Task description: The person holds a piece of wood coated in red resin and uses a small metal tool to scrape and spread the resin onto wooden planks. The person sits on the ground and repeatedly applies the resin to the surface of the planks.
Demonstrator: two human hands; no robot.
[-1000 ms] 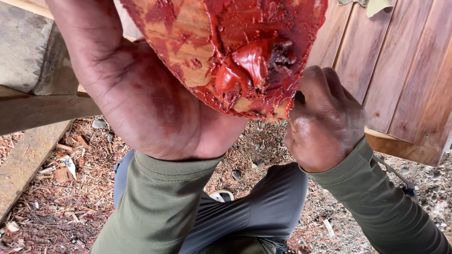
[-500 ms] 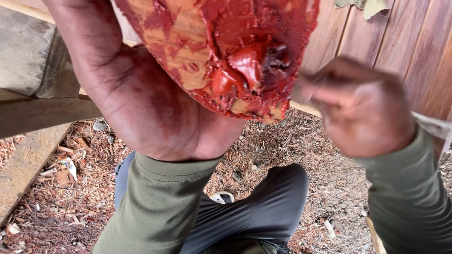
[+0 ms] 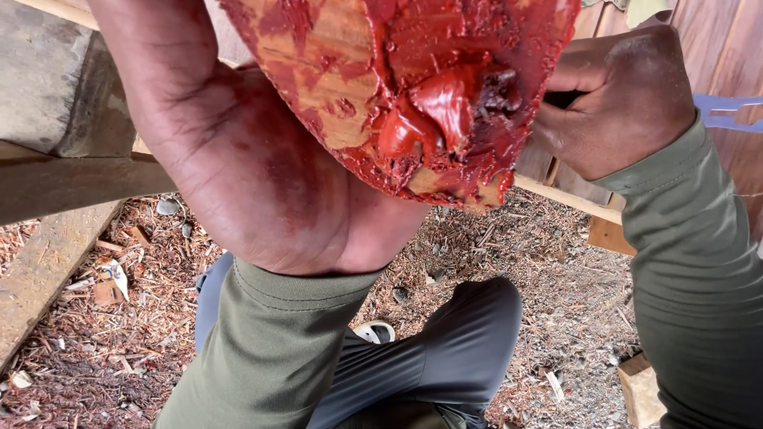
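Observation:
My left hand (image 3: 238, 175) holds up a flat piece of wood (image 3: 334, 71) smeared with thick, glossy red paste (image 3: 433, 111); the hand is stained red and sits under and behind the wood. My right hand (image 3: 620, 103) is curled into a fist beside the wood's right edge. A dark part of a tool (image 3: 566, 99) shows between its fingers. A pale flat piece (image 3: 727, 113) sticks out to the right past the wrist. Both arms wear olive-green sleeves.
Below are my bent knee in dark trousers (image 3: 453, 349) and a shoe tip (image 3: 373, 330). The ground (image 3: 556, 262) is covered in wood chips. Wooden beams (image 3: 56, 191) lie at the left, and a plank wall (image 3: 731, 48) stands at the right.
My right hand left the lower right edge of the wood, swung out to the right, and now sits higher against the wood's right edge. The left hand and the wood stayed put.

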